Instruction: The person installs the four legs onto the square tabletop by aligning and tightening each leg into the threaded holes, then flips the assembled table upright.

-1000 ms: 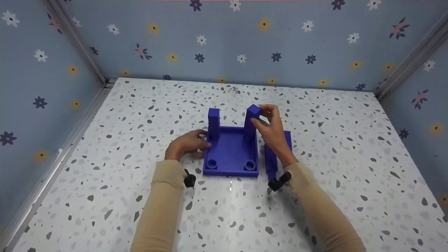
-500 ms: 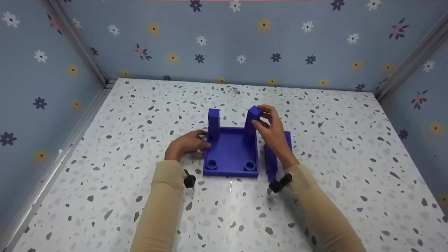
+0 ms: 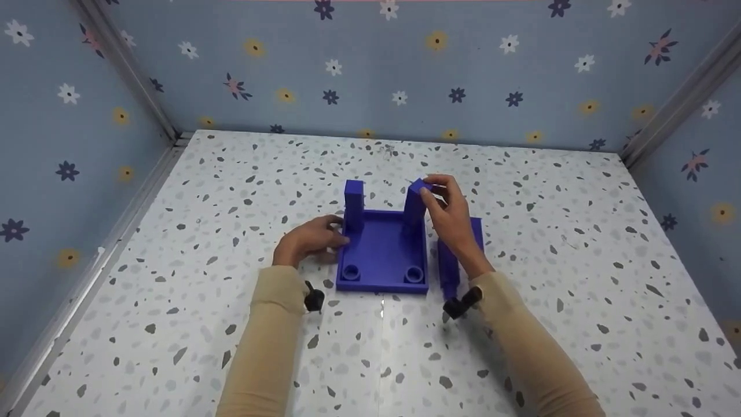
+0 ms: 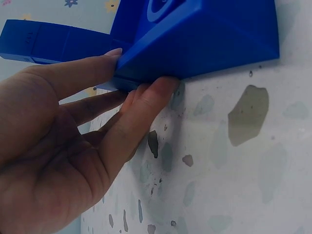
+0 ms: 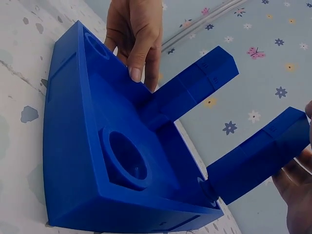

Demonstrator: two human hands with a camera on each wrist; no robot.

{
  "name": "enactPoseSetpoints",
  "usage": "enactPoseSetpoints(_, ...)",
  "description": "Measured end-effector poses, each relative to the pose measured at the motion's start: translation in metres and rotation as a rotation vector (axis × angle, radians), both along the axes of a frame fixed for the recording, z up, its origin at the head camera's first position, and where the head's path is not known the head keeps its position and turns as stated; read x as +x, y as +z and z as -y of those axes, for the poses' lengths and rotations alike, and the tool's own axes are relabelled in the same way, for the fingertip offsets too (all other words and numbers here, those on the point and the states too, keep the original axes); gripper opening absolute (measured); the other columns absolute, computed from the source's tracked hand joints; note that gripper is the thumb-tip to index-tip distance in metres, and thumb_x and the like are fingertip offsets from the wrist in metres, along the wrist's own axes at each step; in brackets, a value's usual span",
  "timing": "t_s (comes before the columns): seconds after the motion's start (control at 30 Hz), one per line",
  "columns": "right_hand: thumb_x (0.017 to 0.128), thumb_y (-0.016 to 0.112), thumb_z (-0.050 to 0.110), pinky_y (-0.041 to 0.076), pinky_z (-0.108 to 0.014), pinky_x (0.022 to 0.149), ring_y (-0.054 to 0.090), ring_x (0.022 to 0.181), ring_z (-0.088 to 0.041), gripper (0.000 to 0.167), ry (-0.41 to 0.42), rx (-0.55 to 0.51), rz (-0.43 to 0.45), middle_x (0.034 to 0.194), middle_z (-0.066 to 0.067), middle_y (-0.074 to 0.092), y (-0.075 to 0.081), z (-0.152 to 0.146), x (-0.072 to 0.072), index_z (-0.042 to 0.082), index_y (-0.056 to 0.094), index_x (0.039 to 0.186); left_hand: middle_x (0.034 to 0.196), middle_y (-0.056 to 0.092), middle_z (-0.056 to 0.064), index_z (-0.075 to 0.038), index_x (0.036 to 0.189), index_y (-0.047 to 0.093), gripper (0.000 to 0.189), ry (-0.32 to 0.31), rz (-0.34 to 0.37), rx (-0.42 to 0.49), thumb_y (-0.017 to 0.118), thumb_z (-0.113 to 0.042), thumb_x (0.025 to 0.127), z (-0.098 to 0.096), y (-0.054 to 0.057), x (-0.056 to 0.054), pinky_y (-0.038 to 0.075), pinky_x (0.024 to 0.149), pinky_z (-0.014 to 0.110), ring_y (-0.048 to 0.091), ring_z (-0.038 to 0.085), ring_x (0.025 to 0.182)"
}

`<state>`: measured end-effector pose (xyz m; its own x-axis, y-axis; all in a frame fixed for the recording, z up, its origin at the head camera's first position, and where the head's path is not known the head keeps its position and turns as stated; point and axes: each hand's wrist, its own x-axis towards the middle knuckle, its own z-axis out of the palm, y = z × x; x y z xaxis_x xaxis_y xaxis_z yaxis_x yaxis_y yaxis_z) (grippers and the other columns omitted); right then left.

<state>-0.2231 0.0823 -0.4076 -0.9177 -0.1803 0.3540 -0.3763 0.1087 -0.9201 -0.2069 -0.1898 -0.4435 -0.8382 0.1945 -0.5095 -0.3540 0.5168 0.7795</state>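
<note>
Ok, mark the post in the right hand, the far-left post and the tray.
Post (image 3: 413,211) in the right hand (image 3: 452,219): head view, middle of its shaft.
Far-left post (image 5: 190,87): right wrist view, side of its shaft.
Tray (image 3: 382,250): head view, bare middle of its floor.

Illegible marks (image 5: 205,64) on blue posts (image 5: 187,92)

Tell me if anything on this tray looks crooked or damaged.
The post in the right hand looks askew: its square top is turned out of line with the tray, while the other post lines up. I see no damage.
</note>
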Motion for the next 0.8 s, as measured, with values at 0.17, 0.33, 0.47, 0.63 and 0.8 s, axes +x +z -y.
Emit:
enactPoseSetpoints(0.17,0.096,0.054,0.005,0.046,-0.027,0.089,0.052,0.118,-0.028,0.034,0.052,-0.052,0.054,0.129,-0.020,0.051,-0.008,-0.003,-0.010,-0.007,0.049,0.128,0.126,0.054,0.015,-0.012,0.146,0.035,0.065,-0.014,-0.014,-0.026,0.064,-0.022,0.089,-0.001,0.001,0.001,0.038,0.104,0.040,0.055,0.025,0.112)
enactPoseSetpoints(0.33,0.097,0.054,0.010,0.044,-0.026,0.092,0.053,0.117,-0.020,0.038,0.134,-0.087,0.124,0.131,-0.014,0.055,-0.018,-0.009,-0.022,0.002,0.051,0.134,0.126,0.054,0.015,-0.012,0.146,0.036,0.065,-0.015,-0.016,-0.019,0.065,-0.021,0.089,-0.002,0.000,0.000,0.038,0.104,0.040,0.055,0.025,0.112)
enactPoseSetpoints(0.47,0.097,0.055,0.016,0.044,-0.028,0.094,0.055,0.113,-0.016,0.038,0.156,-0.068,0.134,0.129,-0.014,0.058,-0.019,-0.010,-0.025,0.004,0.053,0.133,0.125,0.055,0.015,-0.012,0.145,0.037,0.064,-0.009,-0.019,-0.009,0.064,-0.020,0.089,-0.001,-0.001,0.000,0.040,0.102,0.039,0.055,0.024,0.111)
enactPoseSetpoints(0.63,0.096,0.058,0.018,0.045,-0.028,0.092,0.056,0.107,-0.015,0.037,0.140,-0.073,0.142,0.122,-0.011,0.059,-0.019,-0.010,-0.025,0.002,0.055,0.130,0.124,0.055,0.014,-0.012,0.145,0.037,0.063,-0.010,-0.022,-0.009,0.064,-0.020,0.089,-0.001,-0.001,0.000,0.041,0.101,0.039,0.055,0.025,0.111)
enactPoseSetpoints(0.8,0.096,0.058,0.016,0.045,-0.026,0.089,0.055,0.102,-0.014,0.037,0.121,-0.069,0.147,0.115,-0.004,0.058,-0.020,-0.010,-0.025,0.001,0.054,0.129,0.124,0.055,0.015,-0.012,0.146,0.037,0.063,-0.016,-0.024,-0.018,0.064,-0.021,0.089,-0.001,-0.001,0.000,0.040,0.103,0.040,0.055,0.025,0.112)
